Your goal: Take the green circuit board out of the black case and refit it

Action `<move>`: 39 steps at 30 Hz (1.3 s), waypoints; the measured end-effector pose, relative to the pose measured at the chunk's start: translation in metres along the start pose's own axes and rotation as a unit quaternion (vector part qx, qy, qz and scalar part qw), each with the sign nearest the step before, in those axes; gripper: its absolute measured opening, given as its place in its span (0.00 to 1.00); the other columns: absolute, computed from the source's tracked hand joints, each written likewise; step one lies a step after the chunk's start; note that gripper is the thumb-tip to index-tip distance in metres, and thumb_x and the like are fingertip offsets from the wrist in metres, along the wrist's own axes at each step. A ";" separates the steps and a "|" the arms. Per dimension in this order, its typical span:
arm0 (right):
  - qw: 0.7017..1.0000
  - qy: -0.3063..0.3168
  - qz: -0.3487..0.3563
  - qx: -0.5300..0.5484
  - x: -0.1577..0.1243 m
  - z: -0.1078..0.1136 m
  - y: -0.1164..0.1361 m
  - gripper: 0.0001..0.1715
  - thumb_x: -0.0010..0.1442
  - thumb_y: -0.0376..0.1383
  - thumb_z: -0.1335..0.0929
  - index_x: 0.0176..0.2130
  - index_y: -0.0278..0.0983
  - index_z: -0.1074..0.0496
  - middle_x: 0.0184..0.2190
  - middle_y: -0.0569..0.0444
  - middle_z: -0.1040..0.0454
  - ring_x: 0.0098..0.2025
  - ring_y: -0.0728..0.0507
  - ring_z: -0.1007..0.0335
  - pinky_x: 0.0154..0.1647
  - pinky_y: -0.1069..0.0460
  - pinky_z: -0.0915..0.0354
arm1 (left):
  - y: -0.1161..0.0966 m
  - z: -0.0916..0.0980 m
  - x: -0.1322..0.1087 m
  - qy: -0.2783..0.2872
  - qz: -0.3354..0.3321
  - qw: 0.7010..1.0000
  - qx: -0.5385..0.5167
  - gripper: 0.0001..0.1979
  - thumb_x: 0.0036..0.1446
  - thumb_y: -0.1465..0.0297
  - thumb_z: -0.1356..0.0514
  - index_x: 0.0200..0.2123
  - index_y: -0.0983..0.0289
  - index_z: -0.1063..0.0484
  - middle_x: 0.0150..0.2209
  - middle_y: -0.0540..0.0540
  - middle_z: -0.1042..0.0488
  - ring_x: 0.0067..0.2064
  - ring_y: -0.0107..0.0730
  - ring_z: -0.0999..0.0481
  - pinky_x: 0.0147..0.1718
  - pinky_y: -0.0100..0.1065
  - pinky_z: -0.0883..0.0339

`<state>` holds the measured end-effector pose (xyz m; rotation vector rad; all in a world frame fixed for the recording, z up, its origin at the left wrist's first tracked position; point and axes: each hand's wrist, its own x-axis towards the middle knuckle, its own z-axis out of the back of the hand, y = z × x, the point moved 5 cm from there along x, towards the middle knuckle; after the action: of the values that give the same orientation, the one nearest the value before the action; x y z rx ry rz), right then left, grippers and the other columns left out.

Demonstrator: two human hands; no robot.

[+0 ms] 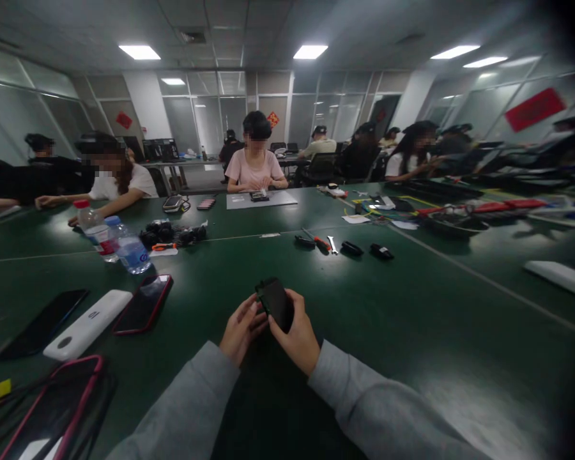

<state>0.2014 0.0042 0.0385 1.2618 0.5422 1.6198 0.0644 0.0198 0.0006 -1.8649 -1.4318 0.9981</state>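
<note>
A dark, flat, box-like device is held up above the green table, tilted, with a greenish edge on its left side. My right hand grips it from the right, thumb on the near side and fingers behind. At its left edge, my left hand has its thumb and fingertips curled close together against the device; what exactly they pinch is too small to tell. Beyond the hands lie an orange-handled screwdriver, a small wrench and black pieces.
Phones, a white power bank and two water bottles are at the left. Black parts lie behind them. Cables and tools cover the far right. A person works across the table.
</note>
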 end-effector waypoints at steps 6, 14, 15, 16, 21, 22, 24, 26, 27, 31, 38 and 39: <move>0.999 0.005 0.007 -0.049 -0.002 -0.004 -0.002 0.31 0.49 0.32 0.33 0.52 0.36 0.46 0.46 0.48 0.37 0.47 0.44 0.37 0.50 0.47 0.38 | 0.006 -0.010 -0.008 -0.005 -0.013 0.999 0.033 0.23 0.45 0.67 0.35 0.47 0.62 0.33 0.48 0.59 0.31 0.44 0.34 0.27 0.41 0.35 0.33; 0.999 0.024 0.040 -0.025 -0.002 -0.006 0.005 0.30 0.49 0.30 0.33 0.51 0.37 0.43 0.45 0.49 0.38 0.48 0.43 0.40 0.50 0.47 0.40 | 0.005 -0.007 -0.005 0.000 -0.043 0.998 0.051 0.25 0.44 0.67 0.34 0.47 0.63 0.33 0.44 0.60 0.28 0.45 0.38 0.28 0.42 0.37 0.33; 0.999 0.026 0.040 -0.021 -0.001 -0.006 0.005 0.30 0.48 0.30 0.33 0.51 0.38 0.43 0.45 0.49 0.39 0.48 0.43 0.40 0.50 0.46 0.40 | 0.005 -0.007 -0.004 0.001 -0.046 0.998 0.053 0.25 0.44 0.67 0.34 0.47 0.63 0.32 0.43 0.60 0.28 0.45 0.39 0.28 0.43 0.38 0.33; 0.999 0.029 0.039 -0.018 -0.001 -0.005 0.005 0.30 0.48 0.30 0.33 0.50 0.38 0.43 0.45 0.49 0.39 0.48 0.43 0.40 0.50 0.46 0.40 | 0.006 -0.007 -0.004 0.005 -0.046 0.997 0.055 0.25 0.43 0.67 0.34 0.47 0.64 0.32 0.43 0.60 0.28 0.45 0.39 0.28 0.43 0.37 0.33; 0.999 0.043 0.015 0.015 0.000 -0.004 0.004 0.32 0.45 0.31 0.31 0.50 0.38 0.42 0.46 0.49 0.40 0.48 0.43 0.40 0.50 0.46 0.40 | 0.003 -0.007 -0.005 -0.006 -0.049 0.997 0.055 0.25 0.42 0.67 0.33 0.47 0.63 0.31 0.45 0.59 0.28 0.45 0.39 0.27 0.43 0.36 0.33; 0.999 0.045 0.008 0.023 0.000 -0.004 0.004 0.33 0.45 0.31 0.31 0.50 0.38 0.42 0.46 0.49 0.40 0.48 0.43 0.40 0.50 0.46 0.40 | 0.003 -0.007 -0.005 -0.008 -0.045 0.997 0.057 0.25 0.42 0.67 0.33 0.47 0.62 0.31 0.45 0.59 0.28 0.44 0.38 0.27 0.42 0.36 0.33; 0.998 0.050 -0.003 0.038 0.000 -0.003 0.004 0.33 0.46 0.32 0.30 0.51 0.38 0.42 0.45 0.50 0.40 0.48 0.43 0.40 0.50 0.46 0.40 | 0.003 -0.007 -0.005 -0.006 -0.038 0.998 0.058 0.25 0.43 0.67 0.34 0.47 0.63 0.32 0.44 0.59 0.27 0.43 0.38 0.27 0.42 0.37 0.33; 0.997 0.058 -0.007 0.048 0.001 -0.003 0.004 0.33 0.46 0.34 0.30 0.51 0.39 0.41 0.45 0.50 0.40 0.48 0.43 0.40 0.51 0.46 0.40 | 0.004 -0.007 -0.005 -0.002 -0.037 0.998 0.059 0.24 0.44 0.66 0.35 0.47 0.63 0.32 0.44 0.60 0.27 0.42 0.37 0.26 0.41 0.36 0.32; 0.997 0.062 -0.007 0.051 0.001 -0.003 0.004 0.34 0.46 0.35 0.29 0.51 0.39 0.41 0.45 0.51 0.40 0.49 0.43 0.40 0.51 0.46 0.40 | 0.004 -0.006 -0.005 -0.003 -0.041 0.997 0.061 0.24 0.45 0.66 0.35 0.47 0.64 0.32 0.43 0.60 0.27 0.42 0.37 0.26 0.40 0.36 0.32; 0.996 0.073 -0.008 0.058 0.004 -0.002 0.002 0.38 0.42 0.40 0.26 0.51 0.39 0.40 0.45 0.51 0.40 0.49 0.43 0.40 0.52 0.46 0.41 | 0.002 -0.004 -0.006 -0.021 -0.051 0.996 0.066 0.25 0.43 0.66 0.34 0.46 0.65 0.32 0.41 0.59 0.27 0.38 0.34 0.26 0.36 0.33 0.31; 0.992 0.085 -0.019 0.095 0.007 -0.002 -0.001 0.40 0.42 0.42 0.26 0.53 0.41 0.40 0.45 0.52 0.39 0.49 0.44 0.40 0.54 0.46 0.42 | -0.001 -0.008 -0.010 -0.024 -0.026 0.998 0.056 0.25 0.43 0.66 0.34 0.46 0.64 0.32 0.44 0.60 0.27 0.40 0.36 0.25 0.38 0.35 0.31; 0.992 0.081 -0.019 0.098 0.007 -0.001 -0.001 0.41 0.41 0.42 0.26 0.53 0.41 0.40 0.46 0.52 0.39 0.49 0.44 0.40 0.54 0.46 0.42 | -0.001 -0.008 -0.011 -0.023 -0.028 0.998 0.055 0.24 0.43 0.66 0.34 0.46 0.64 0.32 0.44 0.60 0.27 0.41 0.37 0.26 0.38 0.35 0.30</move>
<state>0.2008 0.0114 0.0408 1.2591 0.8391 1.6784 0.0684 0.0100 0.0082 -1.7238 -1.4172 1.0765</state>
